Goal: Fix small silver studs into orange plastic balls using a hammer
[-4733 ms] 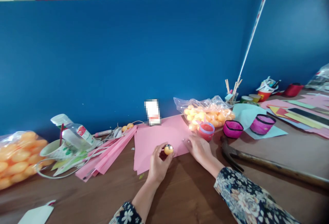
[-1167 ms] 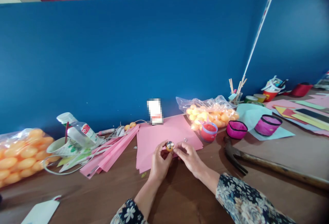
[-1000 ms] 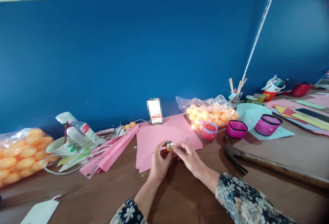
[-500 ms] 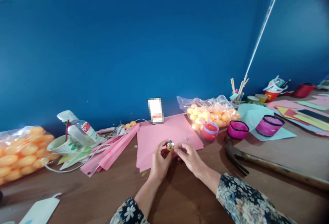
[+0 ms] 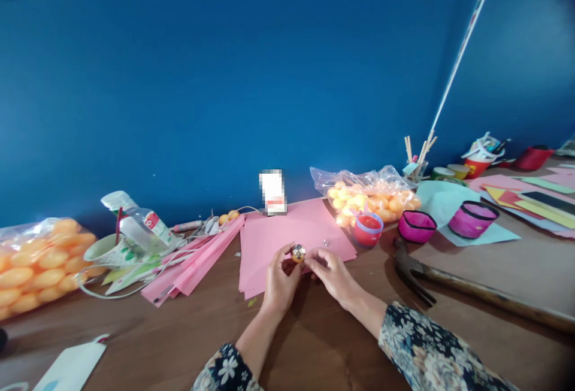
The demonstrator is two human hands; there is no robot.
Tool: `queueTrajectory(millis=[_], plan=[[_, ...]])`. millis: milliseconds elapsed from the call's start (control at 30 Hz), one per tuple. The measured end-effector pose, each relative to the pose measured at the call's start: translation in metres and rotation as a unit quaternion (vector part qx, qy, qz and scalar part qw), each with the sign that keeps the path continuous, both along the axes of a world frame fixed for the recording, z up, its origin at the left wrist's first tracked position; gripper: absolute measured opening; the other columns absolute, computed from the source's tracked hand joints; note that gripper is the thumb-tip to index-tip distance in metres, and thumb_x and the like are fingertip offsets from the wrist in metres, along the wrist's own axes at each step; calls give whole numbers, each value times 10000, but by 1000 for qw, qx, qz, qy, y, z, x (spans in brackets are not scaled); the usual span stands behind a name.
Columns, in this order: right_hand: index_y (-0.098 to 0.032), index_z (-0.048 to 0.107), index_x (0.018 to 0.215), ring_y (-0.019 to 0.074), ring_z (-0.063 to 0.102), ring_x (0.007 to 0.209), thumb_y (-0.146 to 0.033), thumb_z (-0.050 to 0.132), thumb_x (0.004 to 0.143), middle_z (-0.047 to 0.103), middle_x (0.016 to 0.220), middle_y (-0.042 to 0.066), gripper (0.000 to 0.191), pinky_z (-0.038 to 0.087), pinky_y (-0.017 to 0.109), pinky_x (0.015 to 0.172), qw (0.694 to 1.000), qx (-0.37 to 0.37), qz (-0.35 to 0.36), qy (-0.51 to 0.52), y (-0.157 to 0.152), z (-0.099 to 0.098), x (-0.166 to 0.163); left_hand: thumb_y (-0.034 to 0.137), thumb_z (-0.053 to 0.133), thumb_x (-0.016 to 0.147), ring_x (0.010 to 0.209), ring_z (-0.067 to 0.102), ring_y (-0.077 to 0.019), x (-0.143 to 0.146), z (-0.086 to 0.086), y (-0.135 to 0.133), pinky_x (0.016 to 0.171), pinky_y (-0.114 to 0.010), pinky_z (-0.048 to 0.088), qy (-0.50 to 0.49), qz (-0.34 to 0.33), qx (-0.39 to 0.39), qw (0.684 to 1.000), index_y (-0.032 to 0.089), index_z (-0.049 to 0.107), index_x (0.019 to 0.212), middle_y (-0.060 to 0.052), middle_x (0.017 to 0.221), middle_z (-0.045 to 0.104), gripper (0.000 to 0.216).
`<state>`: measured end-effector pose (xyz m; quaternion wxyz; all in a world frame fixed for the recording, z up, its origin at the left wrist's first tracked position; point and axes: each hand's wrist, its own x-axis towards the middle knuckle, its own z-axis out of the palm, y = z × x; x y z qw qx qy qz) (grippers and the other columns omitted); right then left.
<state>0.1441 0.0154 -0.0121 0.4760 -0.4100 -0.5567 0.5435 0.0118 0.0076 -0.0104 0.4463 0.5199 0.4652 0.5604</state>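
My left hand [image 5: 282, 283] grips a small round ball [image 5: 297, 252] between thumb and fingers. Its top is shiny silver and its lower part orange. At the ball's right edge, the thumb and index finger of my right hand [image 5: 331, 274] are pinched together and seem to touch it; anything tiny between them is hidden. Both hands are over the near edge of a stack of pink paper sheets [image 5: 287, 229]. A small clear shiny piece [image 5: 326, 242] lies on the paper beyond my right hand.
A hammer [image 5: 489, 294] lies on the brown table [image 5: 179, 343] at right, near magenta fabric rings [image 5: 417, 226] and a red cup [image 5: 368, 229]. Bags of orange balls [image 5: 372, 199] stand behind and far left. A plastic bottle [image 5: 139, 223] leans at left. A blue partition [image 5: 224, 91] closes the back.
The view has shifted very slightly. Both hands and the ball keep the same pose.
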Motion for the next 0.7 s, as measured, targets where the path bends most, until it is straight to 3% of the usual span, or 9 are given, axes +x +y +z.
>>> queueTrajectory(millis=[700], plan=[[-160,586,756,145,590,635,-381,570,754,620,676,7,221,448,237,552,1000,4,0,-16,-3,9,0,183,638,664,815,633,-177,1,1,0,717,-282,518,0,6,-4,1000,151,524,1051,-86,998,621,405]])
